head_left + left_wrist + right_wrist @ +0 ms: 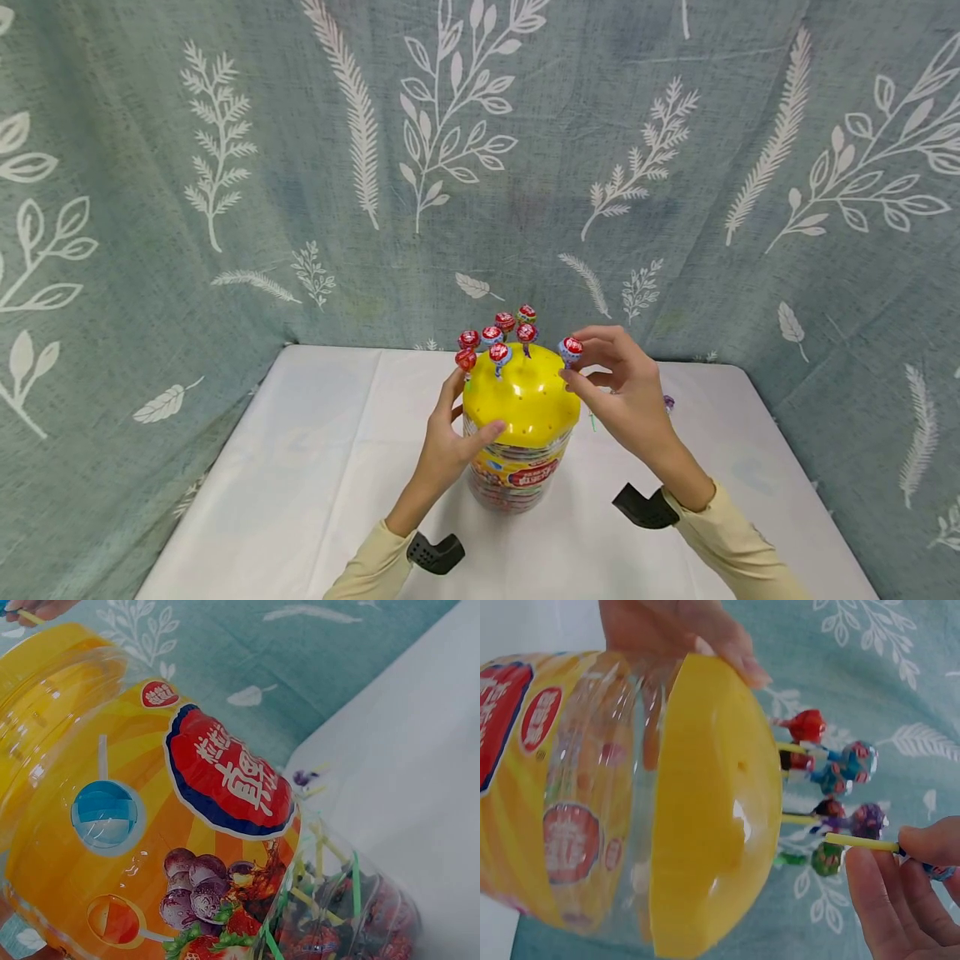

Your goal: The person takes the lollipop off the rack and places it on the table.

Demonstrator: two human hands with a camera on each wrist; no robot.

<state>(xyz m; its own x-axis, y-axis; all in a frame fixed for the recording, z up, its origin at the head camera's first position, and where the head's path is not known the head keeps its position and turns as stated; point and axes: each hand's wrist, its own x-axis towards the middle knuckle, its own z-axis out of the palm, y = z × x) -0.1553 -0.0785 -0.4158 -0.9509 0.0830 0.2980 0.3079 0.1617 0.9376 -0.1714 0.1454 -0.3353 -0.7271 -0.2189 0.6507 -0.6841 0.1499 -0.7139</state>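
My left hand [447, 446] grips the upper left side of a round, clear plastic jar [513, 492], its thumb lying on the near edge of the smooth, glossy yellow domed lid [525, 404]. My right hand [626, 392] pinches a ball-shaped lollipop [571, 348] in a crinkled blue-and-red wrapper above the lid's right side, the tip of its thin, straight yellow stick [862, 842] apart from the dome. Seven other lollipops [500, 353] stand upright across the lid's far and left parts, while small round holes dot its near part. A shiny printed label [154, 825] with grapes and a red oval wraps the jar, which stands on the white cloth covering the table [300, 467]. A purple-wrapped candy [669, 403] lies farther right, before a woven grey-green curtain [525, 150] patterned with white leaves.
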